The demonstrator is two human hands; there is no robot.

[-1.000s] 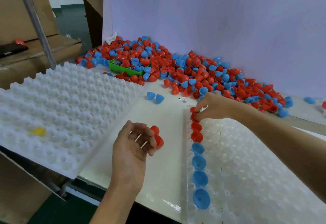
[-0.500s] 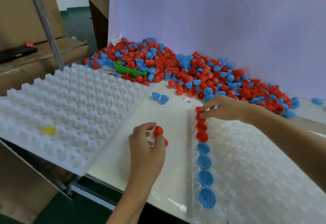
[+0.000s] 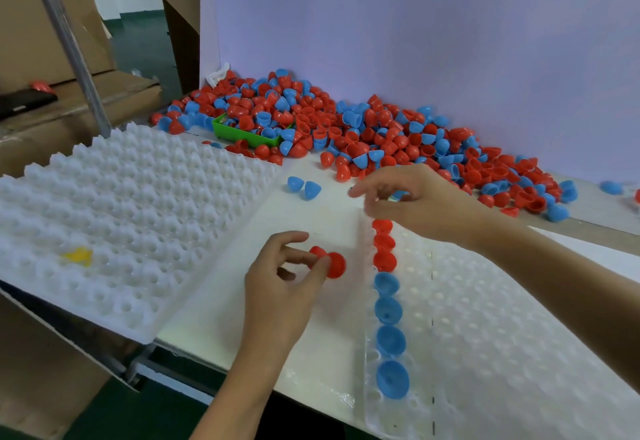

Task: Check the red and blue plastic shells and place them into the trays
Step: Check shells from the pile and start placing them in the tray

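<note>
1. The left hand (image 3: 277,287) pinches red shells (image 3: 329,263) between thumb and fingertips, just above the bare table (image 3: 301,363) between the two trays; it looks like two shells, one partly behind the other, though the fingers hide too much to be sure.
2. The right hand (image 3: 415,200) hangs over the far corner of the right tray (image 3: 502,335), fingers loosely curled with the index reaching left. The hand is motion-blurred, so I cannot tell whether it holds anything.
3. The right tray's left column holds three red shells (image 3: 383,245) at the far end, then four blue shells (image 3: 389,332) toward the near edge, each sitting in its own pocket.
4. The left tray (image 3: 121,217) lies at an angle on the table's left side and overhangs the near edge. A small yellow patch (image 3: 78,255) shows on it.
5. A big pile (image 3: 363,134) of mixed red and blue shells lies along the white backboard (image 3: 415,41), partly burying a green bin (image 3: 242,133).
6. Two loose blue shells (image 3: 304,186) touch each other on the table between the pile and the left hand.
7. Cardboard boxes (image 3: 41,23) and a metal pole (image 3: 69,44) stand to the left.
</note>
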